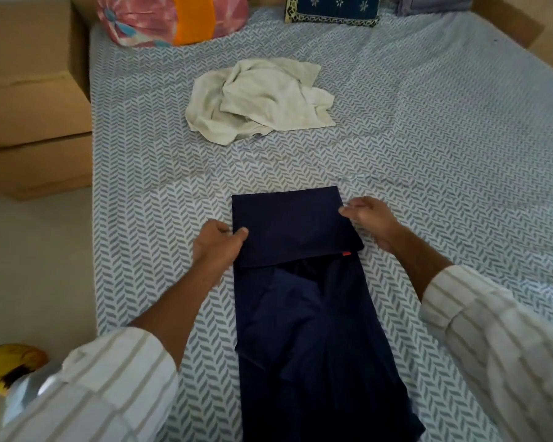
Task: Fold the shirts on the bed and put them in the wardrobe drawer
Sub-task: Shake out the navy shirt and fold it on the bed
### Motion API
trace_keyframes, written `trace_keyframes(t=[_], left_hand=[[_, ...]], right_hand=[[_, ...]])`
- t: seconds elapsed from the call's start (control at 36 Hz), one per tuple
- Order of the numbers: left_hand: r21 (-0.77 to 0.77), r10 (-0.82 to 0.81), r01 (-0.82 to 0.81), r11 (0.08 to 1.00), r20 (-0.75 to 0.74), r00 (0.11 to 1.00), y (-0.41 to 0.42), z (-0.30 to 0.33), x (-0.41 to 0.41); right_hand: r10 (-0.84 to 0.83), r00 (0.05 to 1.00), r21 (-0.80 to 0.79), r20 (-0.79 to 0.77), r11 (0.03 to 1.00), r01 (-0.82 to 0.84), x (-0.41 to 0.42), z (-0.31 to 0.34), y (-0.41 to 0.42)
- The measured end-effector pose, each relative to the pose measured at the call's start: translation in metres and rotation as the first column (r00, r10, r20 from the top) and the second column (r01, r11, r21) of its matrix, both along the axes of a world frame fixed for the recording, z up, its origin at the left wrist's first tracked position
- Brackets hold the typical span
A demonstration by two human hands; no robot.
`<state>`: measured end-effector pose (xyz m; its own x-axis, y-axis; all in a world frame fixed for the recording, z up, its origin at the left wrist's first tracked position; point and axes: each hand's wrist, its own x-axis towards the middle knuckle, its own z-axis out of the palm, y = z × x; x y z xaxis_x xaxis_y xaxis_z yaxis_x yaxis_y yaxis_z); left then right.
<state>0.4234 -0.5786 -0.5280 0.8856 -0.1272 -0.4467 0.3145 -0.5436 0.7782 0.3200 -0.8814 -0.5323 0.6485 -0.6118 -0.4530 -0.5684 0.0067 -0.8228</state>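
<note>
Both your hands pinch the navy shirt (296, 231) at its folded flap, left hand (217, 242) and right hand (366, 218) holding opposite edges so the fold lands square on the bed (428, 154).

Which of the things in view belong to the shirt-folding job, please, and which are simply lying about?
Belonging to the job:
- navy shirt, part-folded, gripped at its sides by the left hand and right hand
- crumpled white shirt, not yet folded
- bed

Lying about:
- pink and orange pillow
- blue patterned cushion
- yellow object on the floor
</note>
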Motion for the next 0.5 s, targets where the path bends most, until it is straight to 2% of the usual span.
trace_keyframes(t=[0.08, 0.22, 0.36, 0.44, 0.5], left_hand=[[0.045, -0.028, 0.026, 0.999, 0.045, 0.999, -0.007, -0.003, 0.018], [0.036, -0.039, 0.036, 0.999, 0.078, 0.996, -0.025, -0.009, 0.056], [0.038, -0.12, 0.121, 0.992, -0.014, 0.993, -0.029, -0.015, 0.081], [0.052, -0.145, 0.148, 0.988, -0.046, 0.988, -0.032, -0.017, 0.078], [-0.071, -0.138, 0.132, 0.989, -0.087, 0.987, -0.04, -0.006, 0.073]], right_hand=[[-0.03, 0.999, 0.09, 0.016, 0.996, 0.029, 0.019, 0.002, -0.005], [0.023, 0.999, 0.144, -0.037, 0.989, -0.017, 0.043, 0.003, -0.018], [0.092, 0.991, 0.234, -0.099, 0.97, -0.067, 0.052, -0.002, -0.026], [0.098, 0.99, 0.2, -0.098, 0.977, -0.077, 0.051, -0.01, -0.021], [0.072, 0.995, 0.175, -0.075, 0.983, -0.058, 0.051, -0.007, -0.018]])
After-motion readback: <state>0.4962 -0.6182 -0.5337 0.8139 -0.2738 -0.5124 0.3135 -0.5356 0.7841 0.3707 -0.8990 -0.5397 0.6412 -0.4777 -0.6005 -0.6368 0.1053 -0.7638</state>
